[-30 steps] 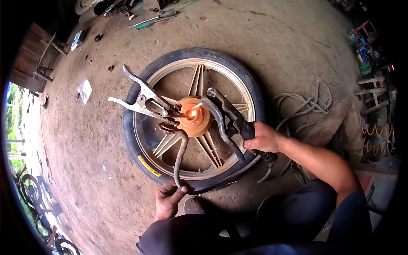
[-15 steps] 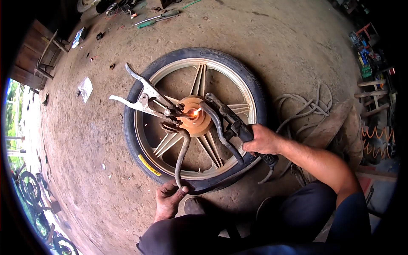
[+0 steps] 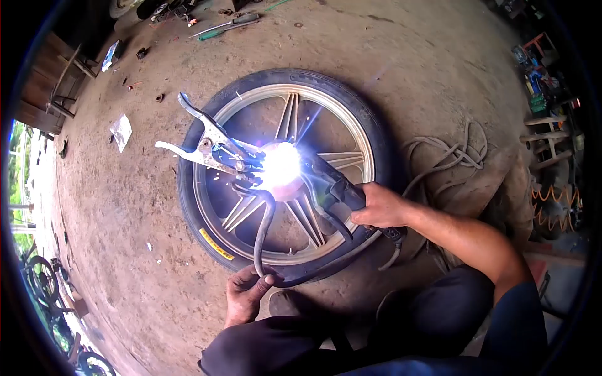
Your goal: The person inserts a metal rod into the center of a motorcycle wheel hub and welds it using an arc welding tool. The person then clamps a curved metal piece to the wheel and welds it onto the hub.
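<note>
A motorcycle wheel [image 3: 367,113] with a black tyre and pale spokes lies flat on the floor. At its hub burns a blinding white-blue welding arc [image 3: 281,165], whose glare hides the hub's middle and the electrode tip. My right hand [image 3: 381,207] is wrapped round the black handle of an electrode holder [image 3: 342,188], which points at the arc. A metal ground clamp [image 3: 216,143] reaches in to the hub from the upper left. Near the tyre's lower edge, my left hand [image 3: 246,291] pinches a thick, curved grey cable [image 3: 266,229] leading up to the clamp.
Loose grey cable [image 3: 448,153] lies coiled on the concrete floor at right. Screwdrivers [image 3: 226,27] and a clear plastic bag [image 3: 121,132] lie farther out. A wooden stool [image 3: 552,141], orange coil springs [image 3: 552,207] and tools line the right edge. My knees are close below the wheel.
The small orange glow at the hub has become a large white-blue arc with sparks. The electrode holder has moved slightly toward the hub. Both hands keep their grips.
</note>
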Demonstrator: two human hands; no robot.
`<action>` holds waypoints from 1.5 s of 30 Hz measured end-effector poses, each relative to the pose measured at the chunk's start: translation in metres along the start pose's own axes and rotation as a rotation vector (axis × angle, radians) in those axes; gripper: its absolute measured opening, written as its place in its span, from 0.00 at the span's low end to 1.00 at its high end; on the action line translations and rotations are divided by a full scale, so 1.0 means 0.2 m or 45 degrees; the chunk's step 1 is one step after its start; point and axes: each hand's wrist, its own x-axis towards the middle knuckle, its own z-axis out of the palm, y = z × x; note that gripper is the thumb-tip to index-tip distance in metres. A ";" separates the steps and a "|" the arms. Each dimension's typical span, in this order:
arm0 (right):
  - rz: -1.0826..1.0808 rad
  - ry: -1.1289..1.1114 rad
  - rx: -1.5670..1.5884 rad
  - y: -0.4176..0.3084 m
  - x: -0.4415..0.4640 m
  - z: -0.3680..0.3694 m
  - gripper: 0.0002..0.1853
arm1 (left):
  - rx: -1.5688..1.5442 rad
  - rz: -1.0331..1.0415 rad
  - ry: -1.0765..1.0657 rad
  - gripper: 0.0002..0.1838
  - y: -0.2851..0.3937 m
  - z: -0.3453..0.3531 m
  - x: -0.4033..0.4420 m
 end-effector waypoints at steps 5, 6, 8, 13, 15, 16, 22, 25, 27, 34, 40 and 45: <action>0.017 0.015 -0.051 0.01 0.00 0.00 0.17 | 0.024 -0.008 0.008 0.11 0.00 -0.01 0.00; 0.019 0.018 -0.048 0.01 0.00 0.00 0.17 | 0.044 0.002 0.010 0.10 -0.01 -0.01 0.00; -0.038 -0.027 -0.024 -0.01 -0.01 -0.01 0.17 | 0.045 -0.003 0.008 0.11 -0.01 -0.01 0.00; 0.014 -0.009 0.027 0.00 0.00 0.00 0.15 | 0.018 -0.002 0.016 0.11 -0.02 -0.01 0.00; 0.013 -0.014 0.028 0.00 0.00 0.00 0.15 | 0.000 -0.006 0.035 0.11 -0.01 0.00 0.00; 0.020 -0.013 0.053 -0.02 -0.01 0.00 0.14 | 0.000 -0.006 0.036 0.11 -0.01 0.00 0.00; 0.029 0.007 0.047 -0.03 -0.01 0.00 0.12 | 0.025 0.000 0.016 0.11 -0.01 -0.01 0.01; 0.054 -0.006 0.024 -0.04 -0.01 0.00 0.12 | 0.044 0.002 0.017 0.11 0.00 -0.01 0.01; 0.065 -0.007 0.027 -0.04 -0.01 0.00 0.12 | 0.023 -0.010 0.024 0.12 0.00 -0.01 0.00; 0.038 -0.019 0.072 -0.01 -0.01 0.00 0.11 | 0.013 0.013 0.015 0.12 -0.01 0.00 0.00; -0.020 0.055 0.447 -0.11 -0.06 -0.03 0.05 | 0.072 0.041 -0.003 0.12 -0.01 0.00 0.00; 0.066 -0.005 0.713 0.03 -0.05 -0.02 0.03 | 0.076 0.031 0.001 0.12 -0.01 0.00 0.01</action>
